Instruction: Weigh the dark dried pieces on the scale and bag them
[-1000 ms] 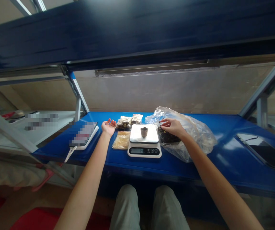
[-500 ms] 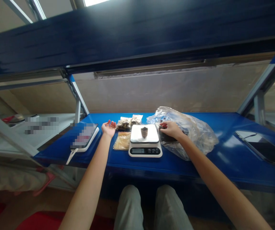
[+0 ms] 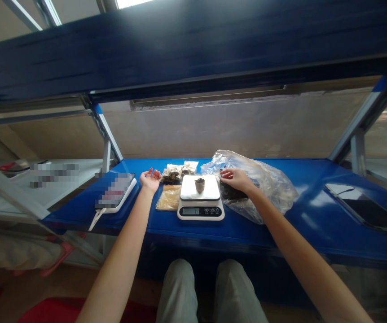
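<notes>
A white digital kitchen scale (image 3: 200, 213) stands on the blue table with a small brown cup (image 3: 200, 186) of dark bits on its plate. To the right lies a large clear plastic bag (image 3: 270, 184) holding dark, loose material. My right hand (image 3: 237, 179) is at the bag's opening, its fingers drawn together around something small and dark that is mostly hidden. My left hand (image 3: 150, 180) rests palm up left of the scale, fingers loosely apart, holding nothing. Close to it are filled small bags (image 3: 176, 172) and a flat stack of clear bags (image 3: 168, 198).
On the left of the blue table (image 3: 166, 224) lies a phone on a white power bank (image 3: 122, 197) with a cable (image 3: 95, 219). A dark tablet or phone (image 3: 365, 206) lies at the right. A blue shelf (image 3: 193, 54) spans overhead; metal struts (image 3: 107, 134) stand at the sides.
My right hand has lifted slightly at the bag's opening, and its fingers have shifted. The left hand stays in place. The whole view has moved a little.
</notes>
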